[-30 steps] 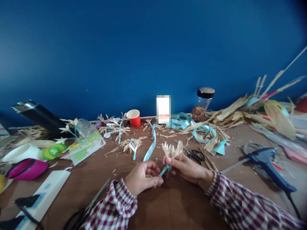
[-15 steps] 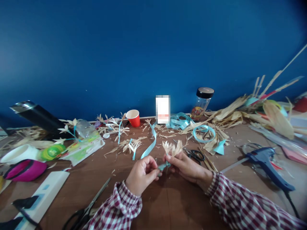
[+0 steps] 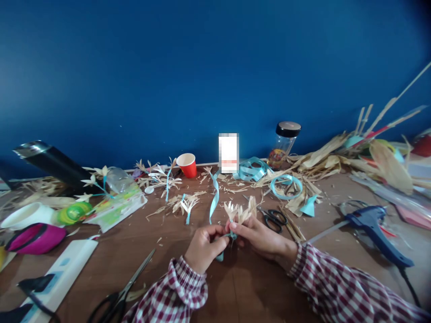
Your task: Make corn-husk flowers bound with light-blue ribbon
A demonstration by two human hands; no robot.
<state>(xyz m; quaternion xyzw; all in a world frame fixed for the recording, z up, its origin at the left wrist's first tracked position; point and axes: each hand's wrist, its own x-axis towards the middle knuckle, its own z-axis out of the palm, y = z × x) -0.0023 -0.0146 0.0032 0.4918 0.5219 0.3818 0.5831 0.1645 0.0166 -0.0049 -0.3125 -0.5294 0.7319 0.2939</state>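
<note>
Pinched in my right hand (image 3: 259, 233) is a small corn-husk flower (image 3: 231, 210), its cream petals standing up above the thumb. Light blue ribbon (image 3: 220, 256) is held in my left hand (image 3: 207, 246), with a tail hanging below the fingers. Both hands meet at the flower's base, where ribbon lies against the stem; the fingers hide part of it. Another strip of blue ribbon (image 3: 214, 202) runs back from near the hands towards the ribbon coil (image 3: 252, 169).
Finished-looking husk flowers (image 3: 188, 207) lie behind on the left, near a red paper cup (image 3: 187, 166). Scissors (image 3: 126, 287) rest at front left, a smaller black-handled pair (image 3: 274, 220) behind my right hand. A blue glue gun (image 3: 377, 229) and husks (image 3: 319, 166) are on the right.
My left hand has moved right, up against my right hand, bringing the ribbon to the flower's base. The loose ribbon strip behind has shifted and hangs straighter.
</note>
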